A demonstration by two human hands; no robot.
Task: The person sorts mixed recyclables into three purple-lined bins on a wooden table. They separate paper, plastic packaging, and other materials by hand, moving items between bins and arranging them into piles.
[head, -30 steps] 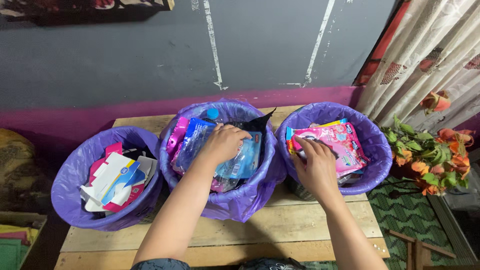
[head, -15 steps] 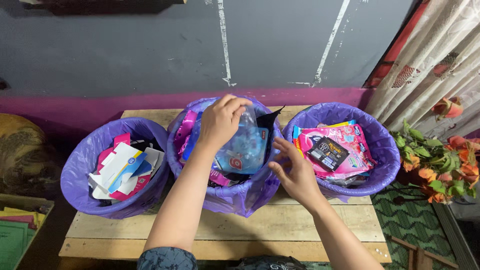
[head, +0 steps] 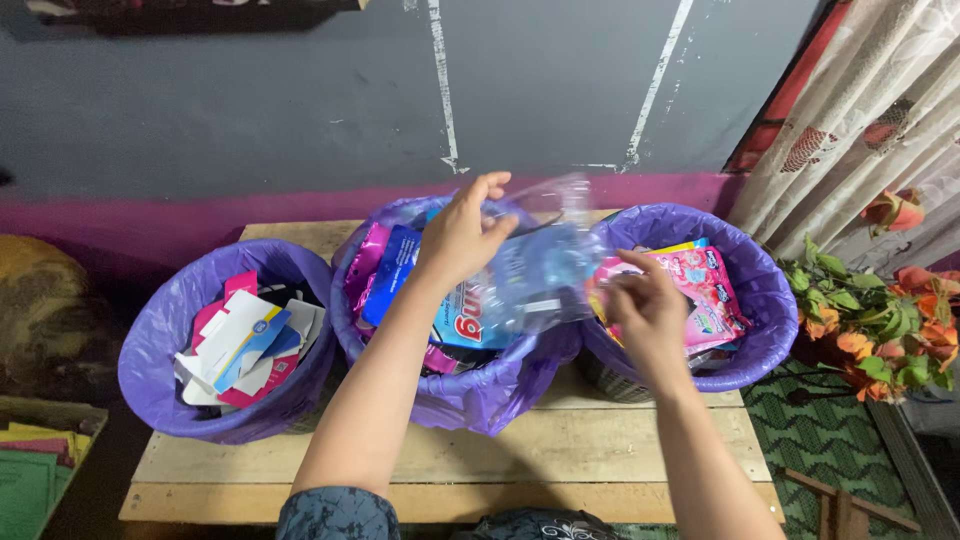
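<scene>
A low wooden table point(head: 480, 450) of planks stands against the grey and pink wall, and three baskets lined with purple bags sit in a row along its far edge. The left basket point(head: 160, 350) holds folded cardboard cartons point(head: 245, 345) in white, blue and pink. The middle basket point(head: 470, 385) is full of plastic wrappers, and the right basket point(head: 745, 340) holds pink pouches point(head: 705, 295). Off the table's right edge lie orange artificial flowers point(head: 870, 320) beside a patterned curtain. Over the gap between the middle and right baskets hangs a clear blue-printed plastic bag point(head: 535, 280), blurred and stretched between both hands. The left hand point(head: 462, 238) pinches its upper left edge, fingers closed on the film. The right hand point(head: 645, 305) grips its right end, fingers curled around the plastic.
</scene>
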